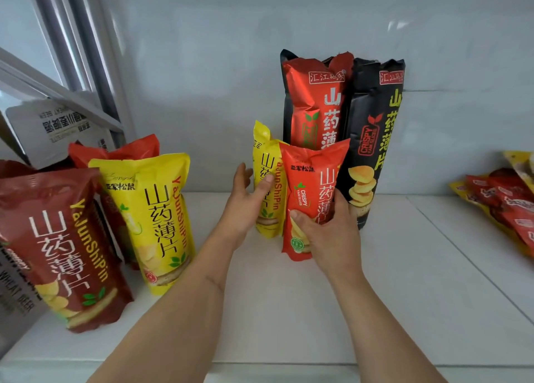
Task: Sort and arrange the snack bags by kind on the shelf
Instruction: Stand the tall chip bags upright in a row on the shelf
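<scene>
R hand [326, 232] grips the small orange bag [310, 197]; L hand [248, 206] holds the small yellow bag [267, 186] just left of it. Both bags stand on the shelf [289, 310]. Best: keep them upright and w/ their own kind. Count: left of the grips, 2 yellow-or-dark-red big bags plus 1 red behind; behind the grips, 1 tall red bag [315, 102], 2 tall black.

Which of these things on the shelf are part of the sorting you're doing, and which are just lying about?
Part of the job:
small yellow bag, held by the left hand
small orange-red bag, held by the right hand
tall red bag
tall black bag
big yellow bag
dark red bag
red packets at the far right

Lying about:
beer carton
</scene>
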`<control>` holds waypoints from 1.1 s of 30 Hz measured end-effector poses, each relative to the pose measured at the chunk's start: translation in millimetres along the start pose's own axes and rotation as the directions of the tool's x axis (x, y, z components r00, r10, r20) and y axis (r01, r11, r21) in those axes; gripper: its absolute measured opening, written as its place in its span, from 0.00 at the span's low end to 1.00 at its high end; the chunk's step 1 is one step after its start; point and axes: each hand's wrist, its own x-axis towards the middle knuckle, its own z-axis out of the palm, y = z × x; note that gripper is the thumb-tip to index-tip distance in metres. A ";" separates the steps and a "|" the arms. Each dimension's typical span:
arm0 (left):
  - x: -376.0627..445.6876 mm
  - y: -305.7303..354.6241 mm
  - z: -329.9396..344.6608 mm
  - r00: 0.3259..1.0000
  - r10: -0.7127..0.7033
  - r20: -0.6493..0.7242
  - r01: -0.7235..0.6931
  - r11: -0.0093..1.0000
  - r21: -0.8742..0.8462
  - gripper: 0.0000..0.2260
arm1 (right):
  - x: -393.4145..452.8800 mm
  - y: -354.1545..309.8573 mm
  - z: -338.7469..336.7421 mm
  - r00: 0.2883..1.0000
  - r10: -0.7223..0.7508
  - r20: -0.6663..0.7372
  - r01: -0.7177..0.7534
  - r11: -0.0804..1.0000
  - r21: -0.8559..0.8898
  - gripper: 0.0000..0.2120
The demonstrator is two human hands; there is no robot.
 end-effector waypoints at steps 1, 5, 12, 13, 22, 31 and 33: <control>2.3 0.2 0.0 1.000 0.010 0.006 -0.010 1.000 0.008 0.46 | -0.2 -0.3 -0.2 1.000 -0.004 0.001 0.004 1.000 0.000 0.41; 4.7 4.0 0.7 0.998 0.056 -0.015 -0.056 0.998 0.043 0.31 | -2.1 -1.2 -2.0 1.000 -0.014 0.002 0.014 1.000 0.017 0.40; -11.6 2.9 -3.3 0.957 0.135 -0.258 -0.092 0.981 0.173 0.29 | -6.4 2.4 -4.0 0.999 -0.032 0.013 0.031 0.998 0.056 0.39; -15.0 1.5 -4.5 0.947 0.137 -0.290 -0.092 0.982 0.163 0.31 | -7.4 3.1 -4.3 0.999 -0.033 0.021 0.032 0.997 0.063 0.39; -47.3 12.0 -2.5 0.796 0.238 -0.556 -0.105 0.960 0.261 0.34 | -18.8 4.2 -13.5 0.997 -0.054 0.047 0.047 0.990 0.135 0.40; -62.4 14.5 10.7 0.656 0.330 -0.679 0.017 0.893 0.450 0.37 | -28.0 6.0 -29.6 0.991 -0.085 0.100 0.066 0.982 0.178 0.39; -63.3 14.8 11.6 0.649 0.319 -0.691 0.027 0.898 0.440 0.38 | -28.9 6.8 -31.2 0.990 -0.091 0.108 0.071 0.982 0.177 0.40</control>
